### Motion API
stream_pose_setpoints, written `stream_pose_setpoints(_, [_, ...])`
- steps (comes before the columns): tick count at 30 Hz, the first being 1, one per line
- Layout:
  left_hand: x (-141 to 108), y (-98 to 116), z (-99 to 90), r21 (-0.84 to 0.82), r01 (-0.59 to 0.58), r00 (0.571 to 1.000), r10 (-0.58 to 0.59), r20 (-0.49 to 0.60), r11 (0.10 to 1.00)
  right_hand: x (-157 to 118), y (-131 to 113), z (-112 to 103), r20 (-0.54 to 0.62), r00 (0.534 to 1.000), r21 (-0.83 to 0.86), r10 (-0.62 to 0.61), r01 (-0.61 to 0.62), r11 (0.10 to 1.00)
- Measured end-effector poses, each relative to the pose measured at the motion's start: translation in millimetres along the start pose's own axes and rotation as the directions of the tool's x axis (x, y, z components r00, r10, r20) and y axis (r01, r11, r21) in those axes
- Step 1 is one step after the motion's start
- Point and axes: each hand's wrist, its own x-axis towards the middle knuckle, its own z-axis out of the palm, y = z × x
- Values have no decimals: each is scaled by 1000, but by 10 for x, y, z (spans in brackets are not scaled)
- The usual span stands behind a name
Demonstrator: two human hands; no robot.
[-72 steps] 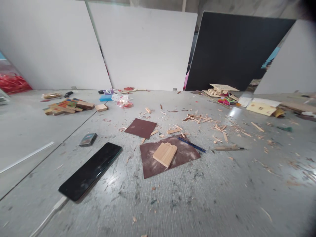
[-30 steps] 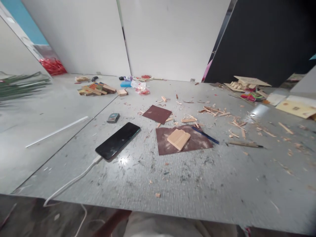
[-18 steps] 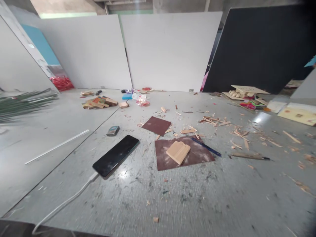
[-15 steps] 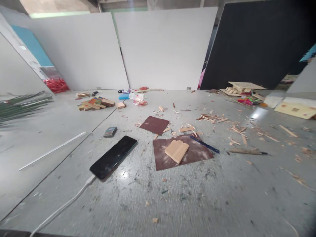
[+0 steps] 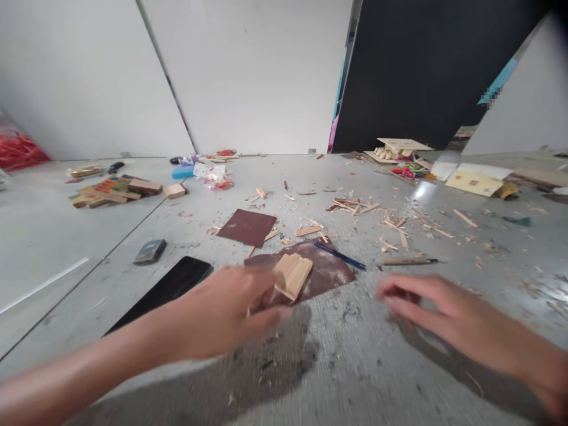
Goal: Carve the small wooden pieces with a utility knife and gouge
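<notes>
The right hand (image 5: pixel 430 305) hangs over the counter (image 5: pixel 355 378), fingers loosely parted, nothing visible in them. The left hand's (image 5: pixel 217 316) fingers blur at the block's (image 5: pixel 295 273) left edge; whether they grip cannot be told. The block, over the nearer sheet (image 5: pixel 335 269), looks light, stiff, best held by its sides. Beyond, a box's (image 5: pixel 149 252) contents are hidden; a bag (image 5: pixel 212 171) shows something red.

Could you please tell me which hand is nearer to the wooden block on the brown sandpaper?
Left. The left hand is at the left side of the wooden block, with blur hiding any contact. The right hand is clearly apart, off to the block's right.
</notes>
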Motion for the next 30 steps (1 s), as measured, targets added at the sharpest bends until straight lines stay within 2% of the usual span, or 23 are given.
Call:
stream_pose_setpoints(1, [272, 20, 14, 114, 7, 999, -12, 44, 993, 229, -6, 29, 33, 999, -55, 2, 0, 998])
stream_pose_setpoints(3, [693, 43, 109, 207, 37, 999, -41, 17, 978, 620, 13, 135, -22, 1000, -190, 3, -8, 982])
stream_pose_setpoints(5, [909, 36, 248, 231, 20, 999, -28, 32, 973, 857, 73, 279, -20, 1000, -199, -16, 12, 980])
stream_pose_setpoints(7, [956, 1, 385, 222, 23, 999, -32, 36, 975, 938, 156, 418, -7, 999, -171, -43, 41, 984])
stream_pose_setpoints(9, [917, -46, 496, 65, 95, 995, -94, -18, 993, 923, 233, 516, -3, 1000, -104, -6, 5, 995])
stream_pose_setpoints(11, [873, -90, 569, -73, 81, 995, -85, -60, 994, 881, 285, 563, 14, 998, -46, 58, -58, 997])
stream_pose_setpoints(14, [872, -140, 601, -222, 46, 993, -67, -92, 974, 861, 309, 561, 23, 997, -25, 70, -70, 997])
stream_pose_setpoints(17, [921, -185, 570, -436, 78, 987, -130, -92, 897, 901, 300, 531, -6, 1000, -23, 29, -29, 999])
stream_pose_setpoints(21, [966, -259, 520, -662, 253, 950, -310, 34, 705, 925, 273, 470, -132, 991, 21, 4, -1, 1000])
stream_pose_setpoints(23, [973, -284, 518, -782, 281, 938, -331, 102, 557, 893, 235, 415, -152, 988, 59, -11, 20, 998])
stream_pose_setpoints(27, [969, -258, 549, -969, 216, 957, -222, 186, 121, 768, 83, 283, -165, 979, 82, -119, 134, 988])
stream_pose_setpoints(28, [963, -239, 555, -981, 191, 965, -188, 180, 43, 738, 35, 257, -200, 970, 70, -140, 157, 985])
stream_pose_setpoints(30, [946, -196, 560, -987, 156, 981, -111, 160, -40, 706, -68, 227, -270, 946, 51, -177, 197, 979])
